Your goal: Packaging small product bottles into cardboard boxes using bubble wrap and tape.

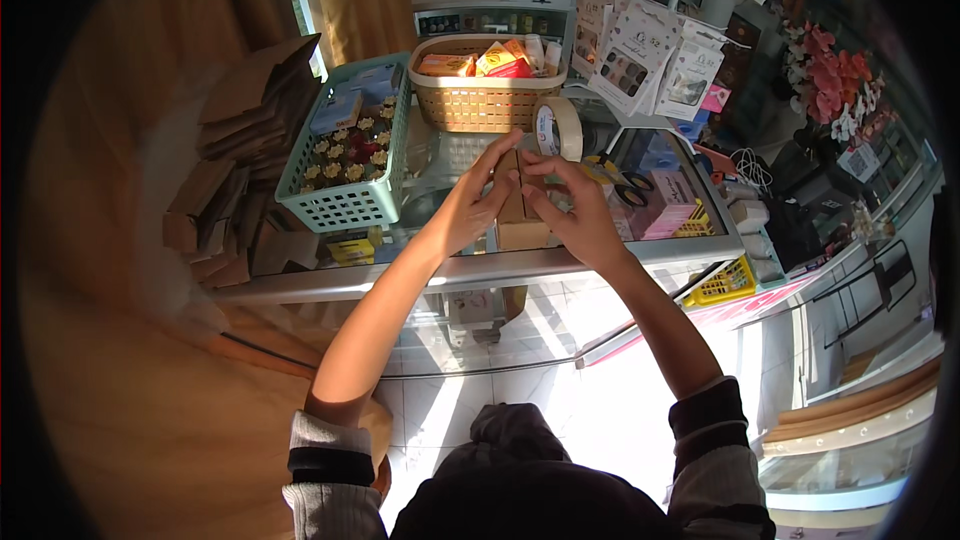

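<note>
A small brown cardboard box [523, 233] stands on the glass top of a display counter [480, 265]. My left hand [474, 204] is along its left side, fingers reaching over the upper edge. From the other side my right hand [576, 204] holds it, thumb and bent fingers on the top flaps. A dark seam runs between those flaps. Just beyond my right fingers, a roll of tape [571, 131] stands on edge. Scissors [634, 190] with black handles lie to the right of my right hand. My fingers cover parts of the box's sides.
A pale green plastic basket [395, 191] and a tan woven-pattern basket [480, 106] hold small packaged goods. Folded cardboard boxes [247, 116] are piled at left beside a curtain [150, 330]. Carded packs [634, 56] hang at back right. Pink boxes [666, 202] show near the counter's right end.
</note>
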Demonstrator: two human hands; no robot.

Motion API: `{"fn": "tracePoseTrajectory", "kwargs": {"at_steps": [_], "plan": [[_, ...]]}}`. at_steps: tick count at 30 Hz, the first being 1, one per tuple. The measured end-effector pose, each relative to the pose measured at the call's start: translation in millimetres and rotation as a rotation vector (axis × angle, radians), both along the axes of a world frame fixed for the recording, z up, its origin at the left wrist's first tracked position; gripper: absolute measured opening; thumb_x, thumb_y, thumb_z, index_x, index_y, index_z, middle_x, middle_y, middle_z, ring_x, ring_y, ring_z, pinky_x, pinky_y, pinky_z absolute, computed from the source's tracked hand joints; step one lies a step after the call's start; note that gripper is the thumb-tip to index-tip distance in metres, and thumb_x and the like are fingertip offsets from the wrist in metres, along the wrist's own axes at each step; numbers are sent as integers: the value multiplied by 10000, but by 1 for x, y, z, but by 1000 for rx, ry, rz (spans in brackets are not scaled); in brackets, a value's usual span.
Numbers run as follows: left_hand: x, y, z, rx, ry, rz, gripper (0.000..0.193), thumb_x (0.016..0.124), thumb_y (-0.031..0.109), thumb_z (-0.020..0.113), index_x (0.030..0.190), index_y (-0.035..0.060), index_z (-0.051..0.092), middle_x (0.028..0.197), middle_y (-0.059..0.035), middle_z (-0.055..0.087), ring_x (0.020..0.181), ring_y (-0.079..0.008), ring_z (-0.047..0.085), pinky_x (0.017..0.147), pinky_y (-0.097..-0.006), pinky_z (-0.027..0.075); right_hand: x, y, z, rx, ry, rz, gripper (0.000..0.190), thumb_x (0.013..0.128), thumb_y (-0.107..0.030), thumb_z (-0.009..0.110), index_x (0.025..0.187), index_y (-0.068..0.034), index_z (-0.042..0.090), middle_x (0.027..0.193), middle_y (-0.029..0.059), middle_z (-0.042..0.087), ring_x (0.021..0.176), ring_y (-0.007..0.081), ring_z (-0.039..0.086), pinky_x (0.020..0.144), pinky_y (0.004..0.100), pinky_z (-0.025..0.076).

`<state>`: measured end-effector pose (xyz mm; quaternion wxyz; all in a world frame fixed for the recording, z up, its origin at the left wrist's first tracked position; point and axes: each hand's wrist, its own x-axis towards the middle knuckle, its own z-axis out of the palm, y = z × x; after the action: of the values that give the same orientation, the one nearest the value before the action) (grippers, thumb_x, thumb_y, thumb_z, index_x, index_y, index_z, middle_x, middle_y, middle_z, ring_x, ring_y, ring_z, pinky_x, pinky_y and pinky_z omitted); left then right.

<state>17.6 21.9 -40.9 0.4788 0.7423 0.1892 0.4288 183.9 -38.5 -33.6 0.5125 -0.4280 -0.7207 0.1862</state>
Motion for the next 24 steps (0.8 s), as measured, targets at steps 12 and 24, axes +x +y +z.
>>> {"fn": "tracePoseTrajectory", "kwargs": {"at_steps": [12,24], "plan": [[1,9,0,26,-1,-133,434,923,52,471,1351,52,404,1269,-92,479,1120,-187,517,932,-307,448,-8,-19,40,258,-165,42,279,697,-22,733,957,-30,633,1043,111,605,985,273,595,819,354,480],[0,1,6,-143,-96,-267,507,868,39,553,1326,25,336,1220,-127,497,1092,-196,542,903,-324,497,-28,-8,51,316,-388,165,140,673,-63,719,786,-59,638,983,34,595,1007,239,547,924,403,388]]}}
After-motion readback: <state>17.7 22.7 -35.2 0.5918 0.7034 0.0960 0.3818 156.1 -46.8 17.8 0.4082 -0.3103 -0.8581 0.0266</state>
